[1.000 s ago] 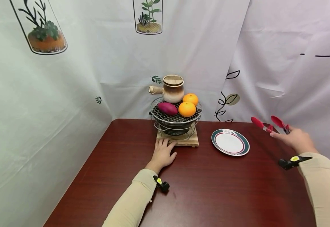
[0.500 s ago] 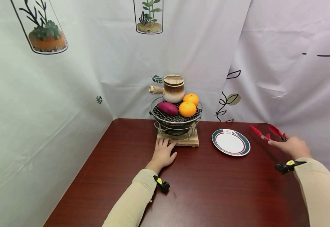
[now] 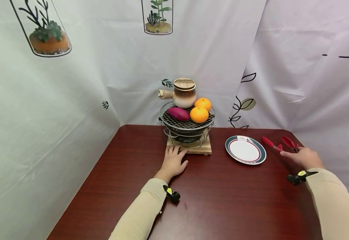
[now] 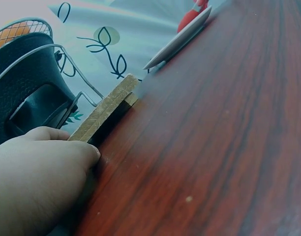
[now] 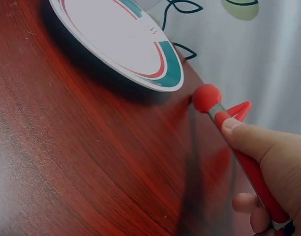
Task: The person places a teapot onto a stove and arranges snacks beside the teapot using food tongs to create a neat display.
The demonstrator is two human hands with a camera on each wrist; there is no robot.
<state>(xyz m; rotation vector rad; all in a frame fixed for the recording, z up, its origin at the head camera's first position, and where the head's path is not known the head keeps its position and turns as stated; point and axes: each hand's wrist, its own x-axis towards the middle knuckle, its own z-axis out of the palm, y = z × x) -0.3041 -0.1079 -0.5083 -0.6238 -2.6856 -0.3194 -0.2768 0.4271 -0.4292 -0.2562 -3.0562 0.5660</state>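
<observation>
My left hand (image 3: 172, 163) rests at the front edge of a wooden board (image 3: 204, 150), fingers stretched out and touching it. In the left wrist view the thumb lies by the board's edge (image 4: 108, 108). My right hand (image 3: 306, 159) holds a pair of red-tipped tongs (image 3: 268, 142) at the right, their two heads spread apart and pointing toward the back. Thumb and curled fingers wrap the red handle (image 5: 251, 172) in the right wrist view. Just left of the tongs lies a white plate (image 3: 245, 151) with a green and red rim.
On the board stands a round black grill (image 3: 186, 138) with a wire mesh. It carries a purple sweet potato (image 3: 178, 114), two oranges (image 3: 199, 115) and a lidded clay pot (image 3: 185, 99) with a side handle. A white curtain (image 3: 126, 66) hangs behind the brown table (image 3: 222, 200).
My right hand has come down and to the left with the tongs, bringing them closer to the plate. The left hand has stayed in place on the board.
</observation>
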